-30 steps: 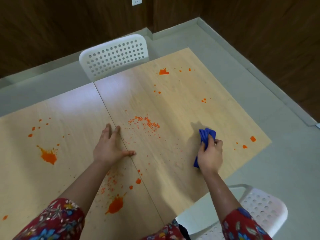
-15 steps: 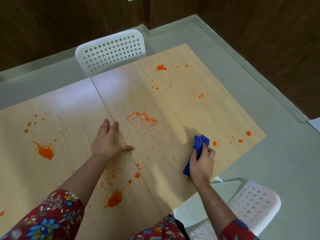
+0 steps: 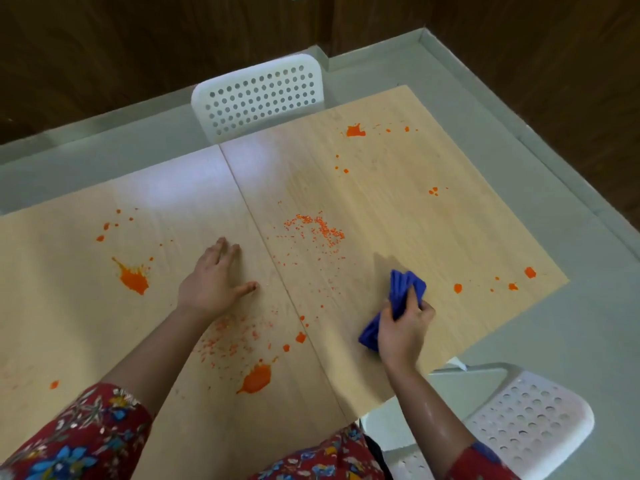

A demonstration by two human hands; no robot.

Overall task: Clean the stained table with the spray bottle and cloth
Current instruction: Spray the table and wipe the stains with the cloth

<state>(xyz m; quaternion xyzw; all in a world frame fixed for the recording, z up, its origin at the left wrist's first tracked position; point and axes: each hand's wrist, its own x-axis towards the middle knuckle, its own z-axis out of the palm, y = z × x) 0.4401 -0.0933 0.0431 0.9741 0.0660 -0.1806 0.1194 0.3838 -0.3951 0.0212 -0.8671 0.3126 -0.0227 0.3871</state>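
One hand [image 3: 403,332] grips cloth [image 3: 398,303].

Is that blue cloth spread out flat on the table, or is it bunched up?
Bunched up. The blue cloth shows deep folds and pokes out both sides of the right hand, which grips its middle.

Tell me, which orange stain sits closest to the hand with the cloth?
The small round orange spot just right of the blue cloth in the right hand. The bigger splats lie farther off, near the left hand and at the table's far edge.
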